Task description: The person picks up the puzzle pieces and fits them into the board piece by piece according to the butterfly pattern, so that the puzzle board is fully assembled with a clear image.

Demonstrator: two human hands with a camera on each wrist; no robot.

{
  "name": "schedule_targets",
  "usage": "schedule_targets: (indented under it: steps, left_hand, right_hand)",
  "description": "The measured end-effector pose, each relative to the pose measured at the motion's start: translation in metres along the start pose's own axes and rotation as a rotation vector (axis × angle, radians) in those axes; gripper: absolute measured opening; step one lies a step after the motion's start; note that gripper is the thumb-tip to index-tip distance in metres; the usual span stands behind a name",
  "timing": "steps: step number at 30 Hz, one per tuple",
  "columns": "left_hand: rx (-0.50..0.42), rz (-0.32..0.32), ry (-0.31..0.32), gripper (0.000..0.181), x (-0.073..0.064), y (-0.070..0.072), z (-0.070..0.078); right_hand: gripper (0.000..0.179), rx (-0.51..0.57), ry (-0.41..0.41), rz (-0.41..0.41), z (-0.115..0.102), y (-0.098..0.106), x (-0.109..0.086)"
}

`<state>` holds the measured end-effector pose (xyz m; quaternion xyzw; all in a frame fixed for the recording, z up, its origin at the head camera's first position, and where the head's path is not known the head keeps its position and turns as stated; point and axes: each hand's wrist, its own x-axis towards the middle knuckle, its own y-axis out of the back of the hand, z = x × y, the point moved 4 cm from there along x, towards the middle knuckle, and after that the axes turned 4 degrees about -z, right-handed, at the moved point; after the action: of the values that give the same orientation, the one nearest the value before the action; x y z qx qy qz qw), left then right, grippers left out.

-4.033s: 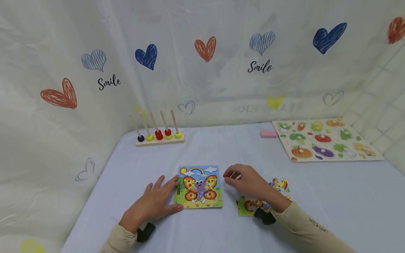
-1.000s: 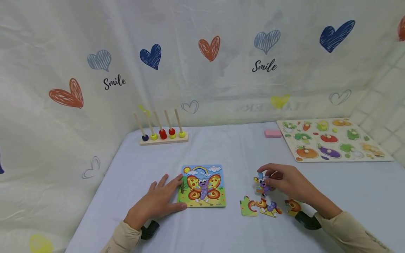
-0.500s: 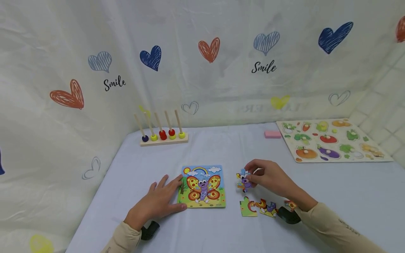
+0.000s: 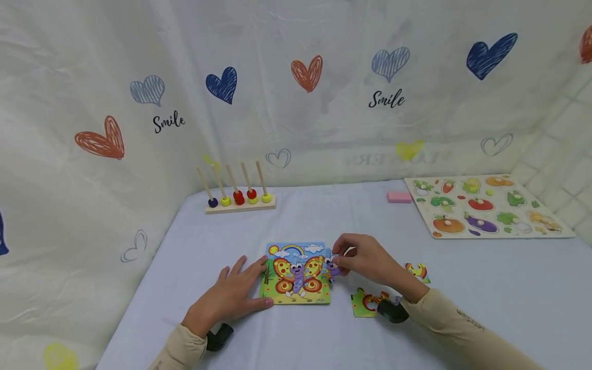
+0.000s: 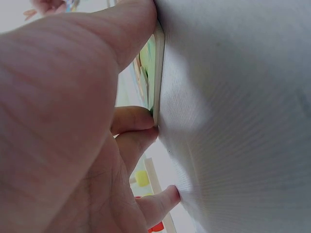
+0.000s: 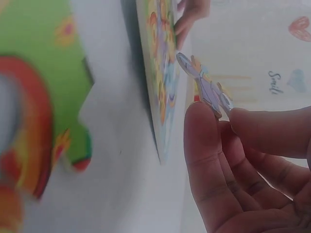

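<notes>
A square butterfly picture board lies in the middle of the table. My left hand rests at its left side with fingers spread; in the left wrist view the thumb and two fingertips touch the board's edge. My right hand pinches a jigsaw piece with a purple butterfly face between thumb and fingertips. The piece overlaps the board's right edge in the head view. From the right wrist, the piece appears held up on a slant. Below that hand lies a green jigsaw piece, with its neighbour partly hidden by the wrist camera.
Another loose jigsaw piece lies right of the right forearm. At the back left stands a wooden peg stand with coloured beads. A pink block sits near a large vegetable puzzle board at the back right. A printed curtain hangs behind the table.
Over the last second my right hand has carried the butterfly-face piece leftward to the board's right edge. Four seconds ago no piece showed in that hand. My left hand has stayed by the board.
</notes>
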<state>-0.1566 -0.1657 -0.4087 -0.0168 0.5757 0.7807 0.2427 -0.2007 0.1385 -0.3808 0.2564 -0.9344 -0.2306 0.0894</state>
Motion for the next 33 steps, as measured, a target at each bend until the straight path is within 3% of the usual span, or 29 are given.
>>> schedule_targets:
  steps: [9, 16, 25, 33]
  left_hand:
    - [0.006, 0.015, -0.01, 0.09, 0.0, 0.0, 0.0]
    - [-0.004, 0.006, -0.002, 0.091, 0.0, 0.0, 0.0]
    - [-0.003, 0.005, -0.009, 0.09, -0.001, 0.001, 0.0]
    - [0.003, 0.016, -0.023, 0.089, -0.001, 0.0, 0.0]
  right_hand:
    - [0.008, 0.032, 0.021, -0.029, -0.004, -0.023, 0.026]
    - [0.008, -0.011, -0.012, -0.028, -0.006, -0.038, 0.044]
    - [0.008, -0.029, -0.071, -0.054, -0.012, -0.054, 0.056]
    - [0.011, -0.114, -0.124, -0.031, -0.015, -0.066, 0.062]
